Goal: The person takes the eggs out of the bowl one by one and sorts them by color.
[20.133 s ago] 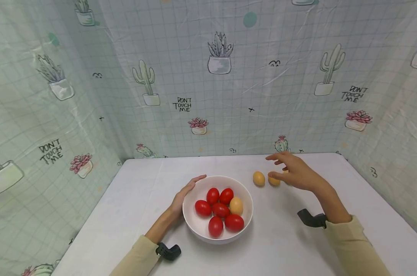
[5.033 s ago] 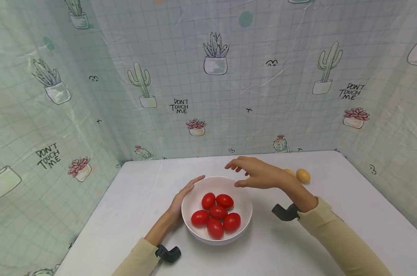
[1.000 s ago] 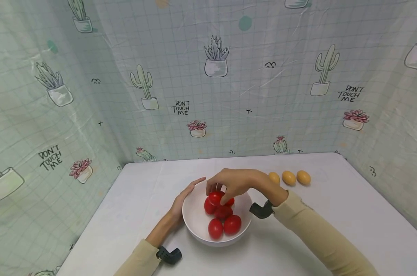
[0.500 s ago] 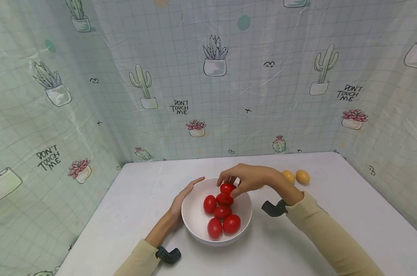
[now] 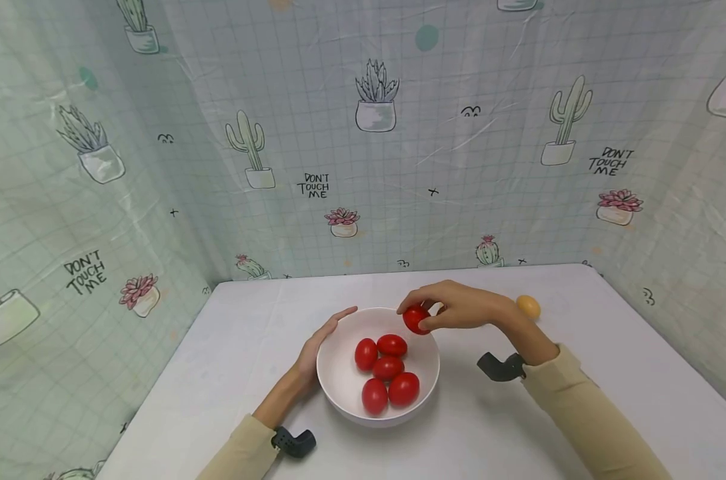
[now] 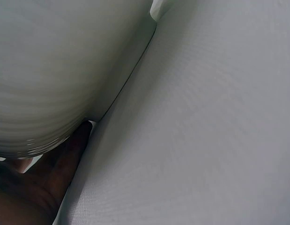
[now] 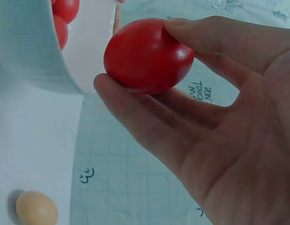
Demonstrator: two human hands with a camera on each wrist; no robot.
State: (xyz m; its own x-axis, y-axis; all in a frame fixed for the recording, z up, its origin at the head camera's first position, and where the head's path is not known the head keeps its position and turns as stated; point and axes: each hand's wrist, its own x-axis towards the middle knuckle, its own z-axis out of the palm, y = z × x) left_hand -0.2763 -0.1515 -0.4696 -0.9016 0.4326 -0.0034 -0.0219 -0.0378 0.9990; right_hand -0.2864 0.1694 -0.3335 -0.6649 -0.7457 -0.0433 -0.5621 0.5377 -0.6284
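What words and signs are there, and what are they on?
"DON'T TOUCH ME": cloth, left in the head view.
"DON'T TOUCH ME": cloth, near the middle.
"DON'T TOUCH ME": cloth, right.
"x": cloth, small marks.
"TOUCH M": cloth, right wrist view; the rest is blurred or behind the right hand.
Scribble, same view: too blurred to read.
No writing shows on the white bowl.

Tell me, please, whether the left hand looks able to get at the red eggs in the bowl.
Probably yes: the left hand only touches the outside of the bowl, and nothing covers the red eggs.
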